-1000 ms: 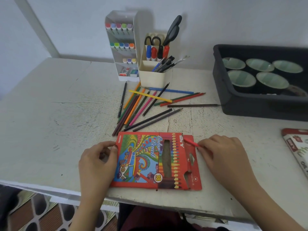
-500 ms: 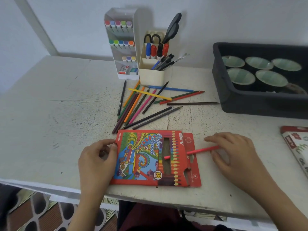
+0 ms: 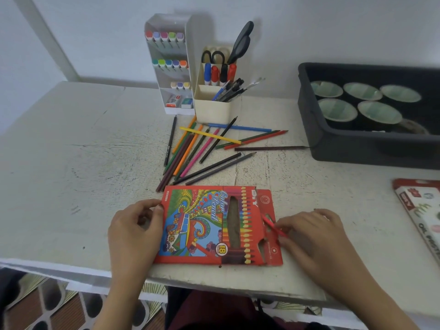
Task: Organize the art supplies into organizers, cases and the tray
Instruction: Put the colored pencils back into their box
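Between my hands lies a flat red cardboard colour-pencil box [image 3: 202, 225]. My left hand [image 3: 135, 232] grips its left edge. My right hand [image 3: 316, 239] pinches a thin red pencil [image 3: 273, 225] at the open flap. Next, I judge: align the pencil and slide it in.

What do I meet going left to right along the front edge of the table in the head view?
left hand holding the box's edge, colour pencil box, red pencil at its open flap, right hand pinching that pencil, oil pastel box at the right frame edge.
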